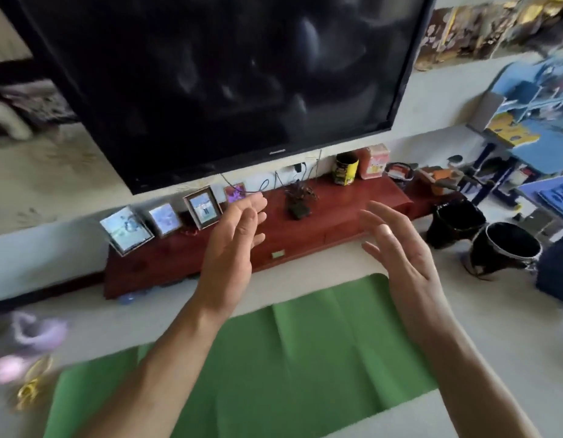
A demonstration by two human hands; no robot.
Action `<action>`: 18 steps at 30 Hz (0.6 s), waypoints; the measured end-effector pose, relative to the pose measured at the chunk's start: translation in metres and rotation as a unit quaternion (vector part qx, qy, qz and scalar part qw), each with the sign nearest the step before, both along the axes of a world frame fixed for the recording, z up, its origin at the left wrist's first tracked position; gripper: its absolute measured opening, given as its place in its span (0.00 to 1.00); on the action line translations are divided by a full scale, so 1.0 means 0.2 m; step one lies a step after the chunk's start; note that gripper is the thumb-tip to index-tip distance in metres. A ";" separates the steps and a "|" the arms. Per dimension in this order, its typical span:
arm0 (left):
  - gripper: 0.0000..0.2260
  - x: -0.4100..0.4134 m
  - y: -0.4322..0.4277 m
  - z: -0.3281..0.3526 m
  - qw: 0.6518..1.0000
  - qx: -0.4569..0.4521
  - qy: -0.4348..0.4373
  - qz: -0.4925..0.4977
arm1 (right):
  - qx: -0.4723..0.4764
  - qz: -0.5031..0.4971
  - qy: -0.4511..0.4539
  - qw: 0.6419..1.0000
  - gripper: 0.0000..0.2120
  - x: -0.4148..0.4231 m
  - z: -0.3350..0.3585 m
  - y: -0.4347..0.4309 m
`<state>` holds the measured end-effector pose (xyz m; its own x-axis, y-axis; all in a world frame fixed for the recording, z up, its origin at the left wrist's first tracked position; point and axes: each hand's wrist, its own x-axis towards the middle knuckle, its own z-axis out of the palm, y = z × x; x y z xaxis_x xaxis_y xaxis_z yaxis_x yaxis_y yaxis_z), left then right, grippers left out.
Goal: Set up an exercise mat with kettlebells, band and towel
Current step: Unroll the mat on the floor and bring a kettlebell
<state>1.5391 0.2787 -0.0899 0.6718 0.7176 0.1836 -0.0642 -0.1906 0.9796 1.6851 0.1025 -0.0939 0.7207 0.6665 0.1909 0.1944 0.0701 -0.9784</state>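
Both hands, left hand (232, 241) and right hand (400, 251), hover spread and empty above the flat green creased exercise mat (305, 358), so fetching the 2 kettlebells looks next.

The pale floor (482, 327) carries a green mat (305, 358), lying flat across the lower centre of the frame with fold creases showing. At lower left, beside the mat, lie blurred lilac shapes (36, 333) and something yellow (30, 387). At right stand 2 black bins (504, 251) and a dark blue bag (558, 270). A low red cabinet (305, 238) stands beyond the mat.
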 end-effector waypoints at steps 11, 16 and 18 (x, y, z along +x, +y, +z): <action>0.16 -1.24 0.22 -0.01 0.970 0.019 -0.014 0.242 | 0.003 0.249 0.027 0.968 0.23 -0.95 0.03 0.69; 0.21 -1.93 0.31 -0.03 0.944 0.025 -0.024 0.328 | -0.001 0.310 0.023 0.951 0.23 -1.56 0.04 0.91; 0.23 -2.21 0.35 -0.03 0.933 0.014 -0.029 0.357 | -0.010 0.329 0.022 0.944 0.24 -1.82 0.05 0.99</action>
<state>1.0979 0.3490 -0.0959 0.0119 0.9728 0.2312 0.0363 -0.2315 0.9722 1.3220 0.3014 -0.0839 0.1567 0.9757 0.1532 0.0742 0.1431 -0.9869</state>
